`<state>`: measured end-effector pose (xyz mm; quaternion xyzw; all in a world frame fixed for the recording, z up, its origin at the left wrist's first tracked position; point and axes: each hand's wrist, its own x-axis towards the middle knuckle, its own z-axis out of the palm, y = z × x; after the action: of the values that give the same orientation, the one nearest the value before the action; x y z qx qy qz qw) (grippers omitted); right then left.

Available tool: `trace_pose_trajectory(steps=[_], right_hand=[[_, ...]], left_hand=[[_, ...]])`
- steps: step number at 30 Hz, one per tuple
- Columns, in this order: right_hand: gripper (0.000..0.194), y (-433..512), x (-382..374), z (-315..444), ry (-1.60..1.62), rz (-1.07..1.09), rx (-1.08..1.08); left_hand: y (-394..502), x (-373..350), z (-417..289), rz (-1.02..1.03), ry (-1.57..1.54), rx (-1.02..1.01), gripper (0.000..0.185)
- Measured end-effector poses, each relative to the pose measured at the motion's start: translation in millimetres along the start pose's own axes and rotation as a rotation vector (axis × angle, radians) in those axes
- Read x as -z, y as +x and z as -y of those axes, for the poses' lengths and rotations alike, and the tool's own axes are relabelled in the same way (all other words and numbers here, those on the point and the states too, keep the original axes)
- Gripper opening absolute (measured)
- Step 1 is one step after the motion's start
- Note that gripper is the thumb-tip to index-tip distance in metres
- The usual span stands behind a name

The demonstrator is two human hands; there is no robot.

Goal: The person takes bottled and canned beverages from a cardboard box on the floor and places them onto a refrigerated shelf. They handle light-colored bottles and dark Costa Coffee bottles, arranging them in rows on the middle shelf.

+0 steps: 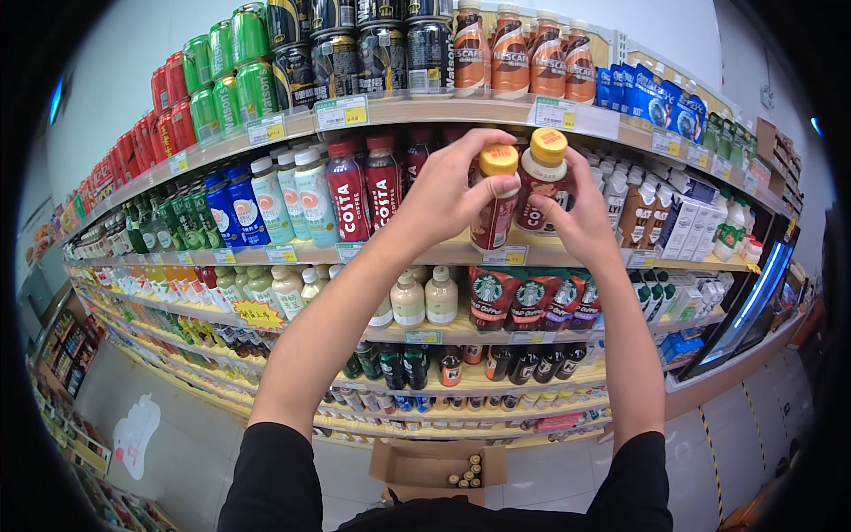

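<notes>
My left hand [447,185] grips a dark red drink bottle [493,216] with a yellow cap, its thumb across the front near the cap. Beside it, a cream-and-red bottle [540,174], also yellow-capped, is held in my right hand [586,216]. Both bottles are roughly upright and lean slightly, in front of the shelf [439,253] at the level of the Costa coffee bottles [347,193]. Whether their bases touch the shelf board, I cannot tell. Part of the row behind them is hidden by my hands.
Nescafé bottles [510,56] and stacked drink cans [233,80] fill the shelf above. Below hang or stand Starbucks pouches [490,299] and cream-coloured bottles [441,296]. Oat drink cartons [638,209] are at right. An opened cardboard box [412,459] with several yellow-capped bottles [469,476] sits on the floor.
</notes>
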<state>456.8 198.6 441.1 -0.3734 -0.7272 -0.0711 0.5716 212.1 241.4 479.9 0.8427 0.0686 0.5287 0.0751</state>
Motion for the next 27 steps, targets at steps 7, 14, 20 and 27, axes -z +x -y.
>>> trace_pose_trajectory(steps=[7,14,20,27], right_hand=[[0.085,16.1,0.1,2.1,-0.13,0.11,0.003],[0.087,26.9,0.4,6.1,-0.278,0.197,0.002],[0.082,35.0,2.9,3.8,-0.456,0.297,0.039],[0.091,45.8,11.8,-24.5,-0.818,0.212,0.183]], left_hand=[[20.3,-1.2,20.1,0.024,0.064,0.042,0.043],[18.2,-11.0,43.3,0.042,0.254,-0.102,0.043],[16.4,-24.0,62.9,-0.095,0.301,-0.029,0.043],[33.0,-25.8,64.7,-0.01,0.559,-0.16,0.049]])
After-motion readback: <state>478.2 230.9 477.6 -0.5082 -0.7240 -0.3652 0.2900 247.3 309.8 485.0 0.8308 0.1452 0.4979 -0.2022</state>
